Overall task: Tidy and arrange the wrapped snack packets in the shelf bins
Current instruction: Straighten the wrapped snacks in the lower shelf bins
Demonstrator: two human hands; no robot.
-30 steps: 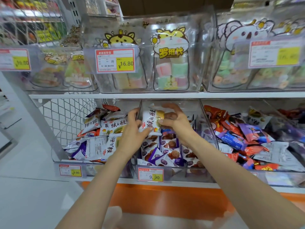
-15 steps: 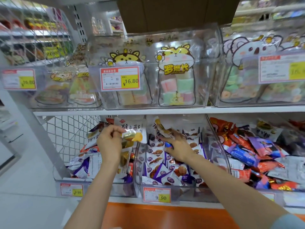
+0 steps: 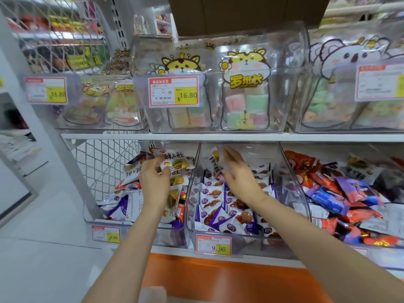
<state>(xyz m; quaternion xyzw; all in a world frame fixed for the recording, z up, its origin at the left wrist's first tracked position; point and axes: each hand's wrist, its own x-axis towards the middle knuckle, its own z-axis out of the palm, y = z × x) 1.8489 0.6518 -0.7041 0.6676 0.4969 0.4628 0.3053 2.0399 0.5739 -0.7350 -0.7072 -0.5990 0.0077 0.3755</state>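
Plastic packets (image 3: pixel 215 193) light, crinkly, slippery; take by sealed edge. Left hand (image 3: pixel 154 182) pinches white packet (image 3: pixel 175 164); right hand (image 3: pixel 239 176) fingers spread.

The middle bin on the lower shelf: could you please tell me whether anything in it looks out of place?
Yes. One white packet with black lettering sits at the back of the middle bin among purple waffle packets; it matches those in the left bin.
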